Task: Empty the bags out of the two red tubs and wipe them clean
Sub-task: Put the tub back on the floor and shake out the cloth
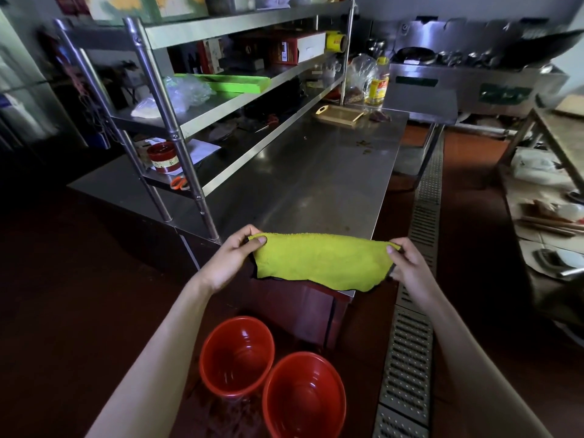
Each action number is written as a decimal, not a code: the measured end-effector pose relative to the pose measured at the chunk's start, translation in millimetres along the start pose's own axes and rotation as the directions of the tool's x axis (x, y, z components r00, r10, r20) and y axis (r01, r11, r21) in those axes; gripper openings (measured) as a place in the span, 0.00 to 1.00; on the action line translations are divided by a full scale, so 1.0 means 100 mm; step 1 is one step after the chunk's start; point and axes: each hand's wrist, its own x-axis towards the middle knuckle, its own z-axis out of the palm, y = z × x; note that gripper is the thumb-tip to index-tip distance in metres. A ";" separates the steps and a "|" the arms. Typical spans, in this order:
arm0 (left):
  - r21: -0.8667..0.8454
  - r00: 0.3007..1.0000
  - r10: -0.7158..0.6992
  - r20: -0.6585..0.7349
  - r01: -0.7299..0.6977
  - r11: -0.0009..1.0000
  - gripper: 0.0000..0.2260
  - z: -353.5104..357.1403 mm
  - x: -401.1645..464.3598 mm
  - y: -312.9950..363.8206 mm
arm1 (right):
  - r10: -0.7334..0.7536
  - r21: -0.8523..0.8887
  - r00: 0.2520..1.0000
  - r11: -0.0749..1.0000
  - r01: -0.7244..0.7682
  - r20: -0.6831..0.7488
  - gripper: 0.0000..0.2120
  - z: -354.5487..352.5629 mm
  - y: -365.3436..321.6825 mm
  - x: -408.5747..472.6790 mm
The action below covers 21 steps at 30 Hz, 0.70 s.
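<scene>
**Cloth stretched out over two emptied tubs**

Cloth of yellow-green terry with a dark edge (319,262) hung spread between both hands, near the front edge of the long stainless-steel worktop (316,172). The left hand (232,259) pinched its left corner between thumb and curled fingers, and the right hand (406,265) pinched the right corner likewise, so the fabric was pulled flat, probably to open or fold it before wiping. Below, on the dark red floor (63,311), stood the two round red plastic tubs (237,355), side by side and touching or almost so, the right one (305,396) nearer. Both stood upright with glossy, bare insides and no bags showing, so emptying looked finished and wiping remained. A metal floor drain grate (410,327) ran along the right.
</scene>
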 end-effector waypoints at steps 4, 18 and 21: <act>0.016 0.976 -0.143 -0.166 0.148 0.989 0.04 0.26 -0.01 -0.36 | 0.187 0.003 0.975 0.982 -0.188 -0.119 0.03 0.24 0.30 -0.04; -0.105 0.901 -0.255 -0.351 0.233 0.967 0.05 1.38 -0.57 -0.90 | -0.085 -0.087 0.996 0.992 0.088 0.032 0.05 1.50 0.43 -0.88; -0.089 0.897 -0.235 -0.374 0.217 0.972 0.10 1.38 -0.66 -0.92 | -0.117 -0.128 0.993 0.985 0.119 0.021 0.08 1.61 0.49 -0.93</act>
